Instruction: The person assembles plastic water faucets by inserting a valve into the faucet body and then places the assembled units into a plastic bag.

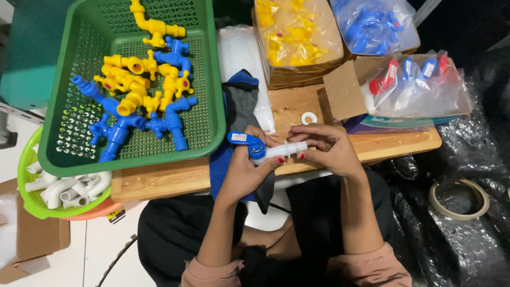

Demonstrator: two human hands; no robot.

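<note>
Both hands grip a white tap with a blue handle (260, 149) over the lap, left hand (247, 170) closed round its body, right hand (324, 149) pinching its threaded end, beside a green basket (212, 79) of yellow and blue taps (143, 90) and a lime bowl (26, 196) of what look like white pipe pieces (69, 191).

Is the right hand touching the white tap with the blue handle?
Touching. The head view shows the right hand with its fingertips closed on the threaded end of the white tap, while the left hand grips its body.

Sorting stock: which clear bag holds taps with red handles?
The clear plastic bag of white taps at far right; the other two bags hold all-yellow and all-blue parts.
</note>
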